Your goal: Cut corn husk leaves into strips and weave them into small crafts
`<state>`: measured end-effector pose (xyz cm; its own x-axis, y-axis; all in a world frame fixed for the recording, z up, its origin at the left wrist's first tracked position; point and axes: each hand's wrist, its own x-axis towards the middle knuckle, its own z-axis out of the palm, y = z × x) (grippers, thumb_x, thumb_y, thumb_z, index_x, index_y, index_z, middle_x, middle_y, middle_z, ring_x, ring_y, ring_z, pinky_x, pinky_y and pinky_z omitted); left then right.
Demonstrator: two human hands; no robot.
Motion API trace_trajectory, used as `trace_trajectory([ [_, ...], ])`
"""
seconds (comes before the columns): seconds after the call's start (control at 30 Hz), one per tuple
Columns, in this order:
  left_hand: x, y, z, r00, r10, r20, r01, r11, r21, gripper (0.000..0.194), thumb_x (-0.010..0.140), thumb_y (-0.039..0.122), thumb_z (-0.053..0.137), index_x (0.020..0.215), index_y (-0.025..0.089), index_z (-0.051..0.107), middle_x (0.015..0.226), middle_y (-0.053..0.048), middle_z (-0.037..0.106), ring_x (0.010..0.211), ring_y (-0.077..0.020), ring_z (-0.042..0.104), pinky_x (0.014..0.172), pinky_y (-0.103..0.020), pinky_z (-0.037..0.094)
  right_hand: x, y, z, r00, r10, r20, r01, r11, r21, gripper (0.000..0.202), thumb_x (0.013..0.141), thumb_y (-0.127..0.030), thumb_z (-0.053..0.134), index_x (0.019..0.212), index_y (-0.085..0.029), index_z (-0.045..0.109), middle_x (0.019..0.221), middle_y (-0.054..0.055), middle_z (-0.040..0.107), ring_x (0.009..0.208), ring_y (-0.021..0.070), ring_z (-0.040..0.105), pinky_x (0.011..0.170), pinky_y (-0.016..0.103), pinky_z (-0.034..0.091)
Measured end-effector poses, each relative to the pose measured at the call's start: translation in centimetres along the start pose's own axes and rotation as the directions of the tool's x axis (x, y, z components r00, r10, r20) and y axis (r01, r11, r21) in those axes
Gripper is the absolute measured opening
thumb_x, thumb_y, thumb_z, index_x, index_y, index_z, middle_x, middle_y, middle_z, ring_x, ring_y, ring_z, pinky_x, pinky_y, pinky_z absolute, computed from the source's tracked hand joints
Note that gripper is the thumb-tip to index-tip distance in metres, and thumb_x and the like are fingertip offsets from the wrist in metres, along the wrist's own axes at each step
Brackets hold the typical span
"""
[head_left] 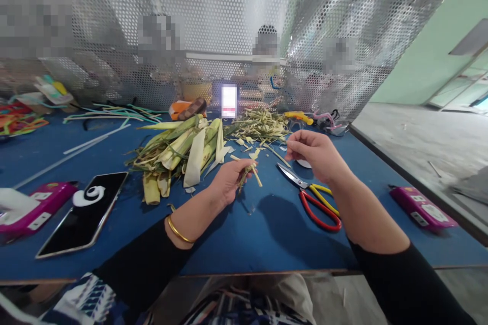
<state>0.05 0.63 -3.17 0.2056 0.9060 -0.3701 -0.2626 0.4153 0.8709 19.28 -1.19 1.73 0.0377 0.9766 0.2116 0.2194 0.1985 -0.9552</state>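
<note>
My left hand (230,177) is closed on a small bunch of green plant strips (244,176), above the middle of the blue table; a pale piece sticks out crosswise from it. To the right and a little higher, my right hand (313,155) has thumb and fingers pinched together. Whatever it may hold is too thin or hidden to make out. Below that hand lies a pair of scissors (307,186) with one red and one yellow handle, blades parted and pointing away to the left. Left of my left hand is a heap of green and pale husk-like leaves (179,150).
A pile of shredded strips (263,124) lies beyond my hands. A black phone (86,213) and a magenta device (49,205) are at left, a second magenta device (423,208) at right. A yellow-handled tool (299,117) lies by the perforated metal screen (224,15) at the back.
</note>
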Motion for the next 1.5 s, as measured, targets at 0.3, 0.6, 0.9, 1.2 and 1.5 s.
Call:
trace_trajectory([
  [0.3, -0.4, 0.7, -0.1, 0.998, 0.046, -0.041, -0.048, 0.997, -0.057, 0.010, 0.060, 0.025, 0.070, 0.062, 0.016, 0.070, 0.063, -0.001, 0.065, 0.055, -0.0074, 0.050, 0.049, -0.019, 0.033, -0.1, 3.8, 2.6, 0.990, 0.103, 0.097, -0.083, 0.978, -0.193, 0.015, 0.072, -0.034, 0.056, 0.068, -0.021, 0.050, 0.055, -0.005, 0.050, 0.039, 0.0065, 0.035, 0.037, 0.022, 0.029],
  [0.6, -0.6, -0.2, -0.1, 0.979, 0.010, 0.204, -0.013, 1.000, 0.017, 0.020, 0.058, 0.028, 0.076, 0.073, 0.015, 0.073, 0.074, -0.004, 0.069, 0.069, -0.0128, 0.061, 0.061, -0.021, 0.044, -0.5, 3.7, 3.0, 0.983, 0.052, 0.179, 0.018, 0.929, -0.370, 0.018, 0.074, -0.035, 0.054, 0.065, -0.019, 0.055, 0.057, -0.003, 0.053, 0.050, 0.0102, 0.040, 0.049, 0.025, 0.029],
  [0.9, -1.0, -0.1, 0.1, 0.961, -0.068, 0.267, 0.038, 0.993, 0.115, 0.014, 0.064, 0.024, 0.073, 0.071, 0.013, 0.071, 0.075, -0.007, 0.072, 0.074, -0.0167, 0.069, 0.074, -0.025, 0.053, -0.8, 3.9, 3.2, 0.976, 0.018, 0.217, 0.064, 0.929, -0.365, 0.011, 0.072, -0.025, 0.052, 0.063, -0.020, 0.053, 0.059, -0.003, 0.055, 0.057, 0.0120, 0.046, 0.056, 0.026, 0.035],
  [1.2, -0.7, 0.3, 0.0, 0.989, -0.067, 0.133, 0.067, 0.998, 0.009, 0.006, 0.067, 0.017, 0.072, 0.064, 0.014, 0.068, 0.067, -0.005, 0.069, 0.066, -0.0141, 0.066, 0.068, -0.024, 0.056, -0.8, 3.4, 2.9, 0.974, 0.038, 0.222, 0.028, 0.958, -0.285, 0.016, 0.074, -0.035, 0.057, 0.074, -0.019, 0.061, 0.059, -0.005, 0.051, 0.051, 0.0102, 0.039, 0.050, 0.025, 0.030],
  [1.5, -0.6, 0.3, 0.0, 0.992, -0.066, 0.103, 0.063, 0.998, 0.032, 0.005, 0.066, 0.018, 0.071, 0.063, 0.016, 0.068, 0.070, -0.005, 0.070, 0.068, -0.0151, 0.067, 0.063, -0.022, 0.055, -0.6, 3.5, 2.1, 0.983, -0.008, 0.183, 0.075, 0.928, -0.364, 0.020, 0.075, -0.037, 0.057, 0.067, -0.019, 0.061, 0.056, -0.003, 0.052, 0.052, 0.0110, 0.041, 0.050, 0.025, 0.030],
])
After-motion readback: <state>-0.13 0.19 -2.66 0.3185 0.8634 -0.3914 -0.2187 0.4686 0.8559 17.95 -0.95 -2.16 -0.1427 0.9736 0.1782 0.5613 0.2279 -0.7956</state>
